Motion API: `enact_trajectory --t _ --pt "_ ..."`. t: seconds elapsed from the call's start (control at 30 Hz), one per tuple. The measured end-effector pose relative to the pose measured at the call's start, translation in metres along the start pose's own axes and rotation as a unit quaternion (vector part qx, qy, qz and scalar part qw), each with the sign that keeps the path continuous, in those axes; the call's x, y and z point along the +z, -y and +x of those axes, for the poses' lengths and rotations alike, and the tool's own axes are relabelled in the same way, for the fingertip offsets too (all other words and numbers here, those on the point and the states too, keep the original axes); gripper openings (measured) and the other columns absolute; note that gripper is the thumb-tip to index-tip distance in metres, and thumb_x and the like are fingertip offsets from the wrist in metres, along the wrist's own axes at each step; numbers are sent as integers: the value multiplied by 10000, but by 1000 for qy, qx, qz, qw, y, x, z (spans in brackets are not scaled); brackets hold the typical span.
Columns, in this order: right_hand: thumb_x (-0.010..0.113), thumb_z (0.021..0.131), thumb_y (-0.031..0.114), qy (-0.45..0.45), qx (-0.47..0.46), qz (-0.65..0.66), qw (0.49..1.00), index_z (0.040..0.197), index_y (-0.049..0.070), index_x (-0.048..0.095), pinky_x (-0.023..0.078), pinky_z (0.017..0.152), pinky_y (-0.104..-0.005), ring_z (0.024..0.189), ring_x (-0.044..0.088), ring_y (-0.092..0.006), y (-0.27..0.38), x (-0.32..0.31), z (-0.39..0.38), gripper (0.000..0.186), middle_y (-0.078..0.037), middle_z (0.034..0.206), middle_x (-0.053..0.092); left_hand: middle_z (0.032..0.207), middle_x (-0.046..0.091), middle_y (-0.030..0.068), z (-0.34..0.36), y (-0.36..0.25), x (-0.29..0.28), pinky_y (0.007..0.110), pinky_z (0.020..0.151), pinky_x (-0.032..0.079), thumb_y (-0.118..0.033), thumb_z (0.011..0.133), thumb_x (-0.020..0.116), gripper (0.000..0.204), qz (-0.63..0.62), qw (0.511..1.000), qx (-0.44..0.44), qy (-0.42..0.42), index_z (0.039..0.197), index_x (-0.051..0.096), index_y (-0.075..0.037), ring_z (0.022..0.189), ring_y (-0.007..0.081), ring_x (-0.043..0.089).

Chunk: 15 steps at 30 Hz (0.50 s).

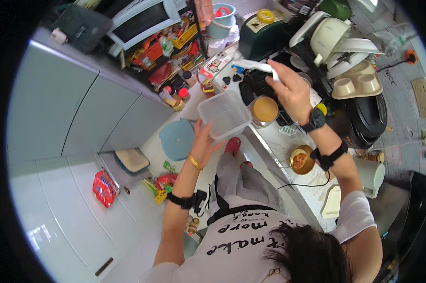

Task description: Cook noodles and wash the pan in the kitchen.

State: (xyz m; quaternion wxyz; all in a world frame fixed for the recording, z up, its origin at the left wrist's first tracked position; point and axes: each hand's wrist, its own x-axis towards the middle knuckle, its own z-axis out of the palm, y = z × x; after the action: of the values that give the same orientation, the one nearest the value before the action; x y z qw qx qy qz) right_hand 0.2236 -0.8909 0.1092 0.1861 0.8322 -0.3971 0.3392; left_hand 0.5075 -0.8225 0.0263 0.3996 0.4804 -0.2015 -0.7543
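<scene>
My left hand (202,147) grips the near edge of a clear plastic food container (225,115), which is held in front of the counter's edge. No contents show inside it. My right hand (291,92) is raised over the counter, with the fingers closed on a slim white object (253,65) that points to the left; its kind is not clear. Below that hand, a round jar with a tan top (265,110) stands on the counter beside the container. Nearer to me is a golden bowl (308,166) with some orange-brown food in it.
A rack of cream pots and dishes (330,40) and a black cooker (366,115) line the right side. A blue stool (177,139) stands on the floor at left. Shelves with a microwave (147,21) are at the back. A black cable (307,185) crosses the counter edge.
</scene>
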Motion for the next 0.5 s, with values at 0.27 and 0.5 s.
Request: enact_trajectory --t 0.27,0.5 --pt "665 692 107 137 -145 181 963 802 26 604 481 937 -386 1084 591 -273 118 -6 -33 149 -121 1210 601 1298 528 31 16 40 -23 386 929 490 -388 926 547 494 -34 986 67 148 1346 421 -160 1162 174 536" --pt "797 672 227 204 101 348 909 1181 22 545 407 991 -383 1152 535 -319 131 -18 -22 603 -176 1264 548 1317 509 41 -28 68 -53 371 926 496 -197 903 613 504 33 985 147 82 1357 402 -138 1163 191 538"
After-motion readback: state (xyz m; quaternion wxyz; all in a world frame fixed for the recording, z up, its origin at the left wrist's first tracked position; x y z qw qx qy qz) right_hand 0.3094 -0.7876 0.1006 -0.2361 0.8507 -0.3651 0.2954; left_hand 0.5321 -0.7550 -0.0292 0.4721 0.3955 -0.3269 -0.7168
